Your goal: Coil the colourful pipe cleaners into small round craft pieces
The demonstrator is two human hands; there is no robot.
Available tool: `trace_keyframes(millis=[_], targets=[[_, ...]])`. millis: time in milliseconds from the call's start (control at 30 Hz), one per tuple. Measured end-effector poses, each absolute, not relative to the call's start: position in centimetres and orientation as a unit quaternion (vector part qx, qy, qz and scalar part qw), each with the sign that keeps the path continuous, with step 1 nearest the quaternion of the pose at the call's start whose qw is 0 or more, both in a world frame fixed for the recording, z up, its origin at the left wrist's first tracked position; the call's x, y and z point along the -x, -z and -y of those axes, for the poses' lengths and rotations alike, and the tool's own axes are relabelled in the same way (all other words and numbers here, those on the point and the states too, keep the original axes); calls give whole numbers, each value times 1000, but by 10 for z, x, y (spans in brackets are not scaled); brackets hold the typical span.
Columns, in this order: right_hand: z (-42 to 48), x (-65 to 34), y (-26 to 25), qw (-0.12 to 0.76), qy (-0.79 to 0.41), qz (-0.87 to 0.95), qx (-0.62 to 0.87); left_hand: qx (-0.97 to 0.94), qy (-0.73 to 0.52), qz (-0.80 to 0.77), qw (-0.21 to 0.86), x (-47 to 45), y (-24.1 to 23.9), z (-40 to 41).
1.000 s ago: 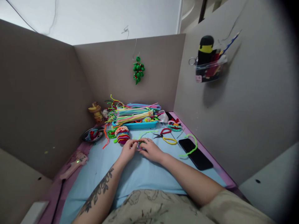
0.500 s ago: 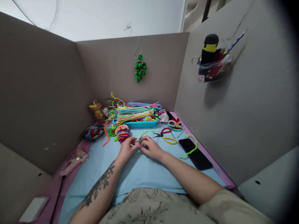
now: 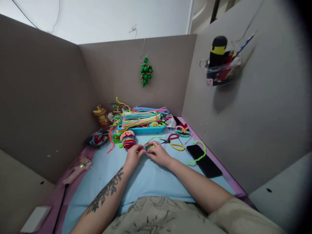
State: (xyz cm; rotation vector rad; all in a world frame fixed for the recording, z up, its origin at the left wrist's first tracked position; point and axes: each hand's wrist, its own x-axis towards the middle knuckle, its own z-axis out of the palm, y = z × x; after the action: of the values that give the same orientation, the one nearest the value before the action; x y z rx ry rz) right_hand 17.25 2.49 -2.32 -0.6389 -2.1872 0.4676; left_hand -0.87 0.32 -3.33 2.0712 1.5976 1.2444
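My left hand (image 3: 134, 155) and my right hand (image 3: 158, 153) meet over the blue cloth (image 3: 156, 182), fingers pinched together. Between their fingertips is a small purple and green pipe cleaner piece (image 3: 145, 148), mostly hidden by the fingers. A pale green pipe cleaner strand (image 3: 156, 137) runs out behind the right hand. Just beyond the left hand lies a striped, fuzzy pipe cleaner roll (image 3: 128, 140) in many colours. Scissors (image 3: 173, 142) with one red and one yellow handle lie to the right of my right hand.
A blue tray (image 3: 148, 130) heaped with pipe cleaners (image 3: 141, 118) stands at the back. On the right lies a black phone (image 3: 204, 161) under a bright green strand (image 3: 202, 156). A glue gun (image 3: 78, 169) and a dark bowl (image 3: 97, 139) are at left. Grey partitions (image 3: 136, 68) enclose the table.
My left hand has shifted slightly right and down, its fingers closer to the right hand's. Both hands still pinch the piece, and the view has moved very little.
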Motion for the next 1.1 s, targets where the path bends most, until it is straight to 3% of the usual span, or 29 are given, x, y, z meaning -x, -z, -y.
trace_keyframes(millis=[367, 700, 867, 1100], targets=[[-31, -185, 18, 399, -401, 785, 255, -754, -422, -499, 62, 10, 21, 4], [-41, -203, 3, 338, -478, 786, 197, -789, -380, -432, 215, 5, 2, 13], [-41, -201, 6, 321, -481, 792, 195, -788, -385, -422, 231, 2, -3, 18], [-42, -194, 13, 382, -498, 749, 212, -761, -390, -436, 279, 1, -1, 18]])
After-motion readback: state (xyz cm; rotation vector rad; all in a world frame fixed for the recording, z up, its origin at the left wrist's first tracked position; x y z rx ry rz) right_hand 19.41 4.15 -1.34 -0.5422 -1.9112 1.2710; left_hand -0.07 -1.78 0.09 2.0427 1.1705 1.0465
